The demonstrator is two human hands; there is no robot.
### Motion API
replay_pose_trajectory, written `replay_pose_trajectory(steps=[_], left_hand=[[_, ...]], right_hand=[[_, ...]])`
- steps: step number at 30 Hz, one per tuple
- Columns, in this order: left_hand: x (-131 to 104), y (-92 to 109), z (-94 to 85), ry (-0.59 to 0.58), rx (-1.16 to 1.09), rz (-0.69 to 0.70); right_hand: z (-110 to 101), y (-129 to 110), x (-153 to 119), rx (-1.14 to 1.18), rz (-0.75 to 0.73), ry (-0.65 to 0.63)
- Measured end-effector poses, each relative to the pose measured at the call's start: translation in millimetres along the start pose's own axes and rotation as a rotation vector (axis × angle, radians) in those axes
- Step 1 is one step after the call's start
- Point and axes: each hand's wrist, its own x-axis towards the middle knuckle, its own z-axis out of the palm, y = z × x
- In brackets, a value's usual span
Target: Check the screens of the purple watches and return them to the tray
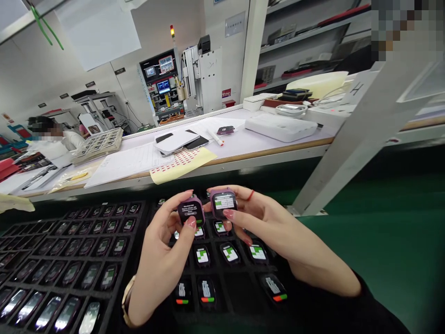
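My left hand grips a purple-cased smartwatch without a strap, its thumb on the lit screen, which shows white text and a button. Close beside it, my right hand holds a second purple smartwatch with a white and green screen, a fingertip at its lower edge. Below both hands lies a black foam tray with several watches in its slots. Some, like this watch, show green and white blocks; others, like the watch, show text above a red and green bar.
Another black tray of watches lies at the left. Behind, a shelf bears papers, a yellow sheet, a marker and a white box. A slanted metal post stands at the right. A person sits at far left.
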Motion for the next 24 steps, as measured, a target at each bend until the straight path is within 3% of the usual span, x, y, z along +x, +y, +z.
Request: replay_pose_trajectory(steps=[13,20,24], left_hand=[[1.7,-0.5,2.8,-0.008,-0.009,-0.009],[4.1,-1.2,3.3,0.094,0.046,0.000],[4.4,-2.5,3.9,0.089,0.053,-0.013]], right_hand=[[-4.2,4.4,5.6,-0.031,-0.035,0.018],[0.1,1.9,3.0,-0.016,-0.021,0.054],[-1.4,4.4,5.5,-0.008,-0.025,0.043]])
